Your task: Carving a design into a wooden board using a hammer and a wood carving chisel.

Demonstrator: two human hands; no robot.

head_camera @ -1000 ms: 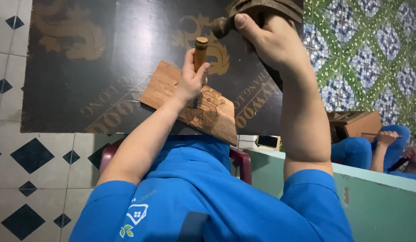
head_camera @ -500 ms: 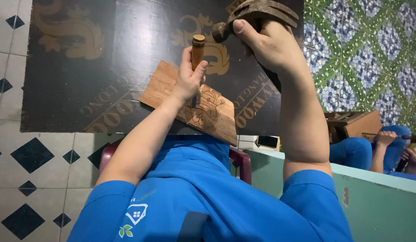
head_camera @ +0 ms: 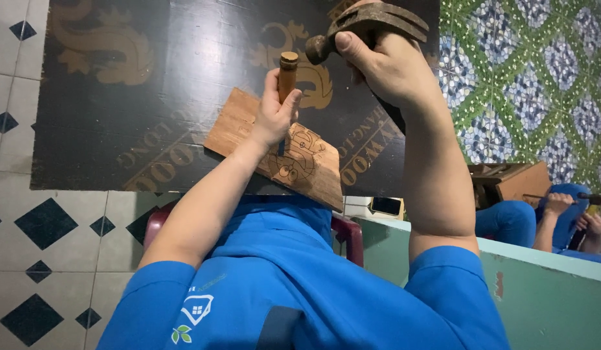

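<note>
The left hand gripped a chisel upright, its tip on the plank with a drawn cartoon figure. The plank lay tilted on the dark board, overhanging the board's near edge. Just right of the chisel's top, the right hand held a hammer raised. Beyond the plank's right end, another person's hand held a tool.

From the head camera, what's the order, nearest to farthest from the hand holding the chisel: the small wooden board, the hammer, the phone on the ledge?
Measured from the left hand:
1. Small wooden board, directly beneath it.
2. Hammer, up and to the right, in the right hand.
3. Phone, lower right on the ledge.
</note>
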